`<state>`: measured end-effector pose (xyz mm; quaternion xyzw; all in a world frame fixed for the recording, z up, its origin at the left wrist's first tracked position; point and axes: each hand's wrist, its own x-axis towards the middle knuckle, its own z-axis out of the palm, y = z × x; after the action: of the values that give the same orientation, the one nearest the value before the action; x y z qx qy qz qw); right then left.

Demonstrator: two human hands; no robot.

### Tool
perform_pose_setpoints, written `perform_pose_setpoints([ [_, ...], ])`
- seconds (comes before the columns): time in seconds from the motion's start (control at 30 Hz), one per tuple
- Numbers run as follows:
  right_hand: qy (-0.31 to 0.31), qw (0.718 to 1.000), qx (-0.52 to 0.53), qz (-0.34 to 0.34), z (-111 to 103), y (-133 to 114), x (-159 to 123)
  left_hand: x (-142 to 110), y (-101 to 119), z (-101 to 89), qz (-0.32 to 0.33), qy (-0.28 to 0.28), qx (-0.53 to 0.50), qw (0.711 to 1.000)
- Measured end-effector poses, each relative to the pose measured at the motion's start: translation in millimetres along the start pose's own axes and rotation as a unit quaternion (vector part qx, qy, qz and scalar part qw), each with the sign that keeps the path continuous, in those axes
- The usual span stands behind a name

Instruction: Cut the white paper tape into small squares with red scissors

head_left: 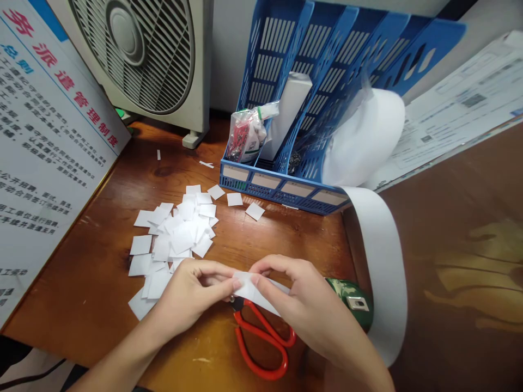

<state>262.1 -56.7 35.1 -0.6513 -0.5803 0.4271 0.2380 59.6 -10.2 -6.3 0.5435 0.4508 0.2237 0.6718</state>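
A long white paper strip (258, 293) is stretched between my two hands above the wooden table. My left hand (195, 288) pinches its left end between thumb and fingers. Farther along, my right hand (292, 288) grips the same strip with thumb and forefinger. From there the strip appears to run behind my right hand, and a wide curved length of white strip (386, 261) loops at the right. Red-handled scissors (265, 348) lie under the strip, their blades mostly hidden. Beside my left hand is a heap of small white paper squares (180, 234).
A blue file rack (286, 188) at the back holds a plastic bag (247, 133), a white box (288, 111) and a white roll (363, 136). A fan (134, 49) and a printed board (44, 163) stand left. A green object (351, 299) lies right.
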Motion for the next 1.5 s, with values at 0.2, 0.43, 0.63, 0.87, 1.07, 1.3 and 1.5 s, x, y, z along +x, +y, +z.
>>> perform_pose_setpoints([
  [0.2,-0.018,1.000,0.016,0.003,-1.6,0.3,2.3,-2.3,0.1,-0.6,0.005,-0.003,0.020,1.000],
  [0.43,-0.039,0.998,0.051,0.008,-2.2,3.4,0.9,-0.8,0.2,0.7,-0.002,-0.002,-0.002,1.000],
  [0.63,-0.006,1.000,0.019,-0.001,-2.1,5.0,0.2,0.4,0.8,1.6,-0.002,-0.045,-0.028,0.999],
  [0.87,-0.013,0.999,0.036,0.000,-4.2,5.8,1.4,-0.9,2.5,2.0,-0.006,-0.043,-0.022,0.999],
  [1.07,-0.022,0.999,0.033,-0.002,-0.9,3.3,0.6,0.3,1.2,0.6,-0.006,-0.039,-0.017,0.999],
  [1.3,0.009,0.995,-0.067,-0.080,-1.2,-4.4,2.1,-0.5,14.4,-2.5,-0.010,-0.045,0.043,0.998],
  [1.5,0.266,0.914,-0.179,-0.247,19.8,-9.7,-44.3,3.8,22.8,-10.0,-0.005,0.009,-0.012,1.000],
])
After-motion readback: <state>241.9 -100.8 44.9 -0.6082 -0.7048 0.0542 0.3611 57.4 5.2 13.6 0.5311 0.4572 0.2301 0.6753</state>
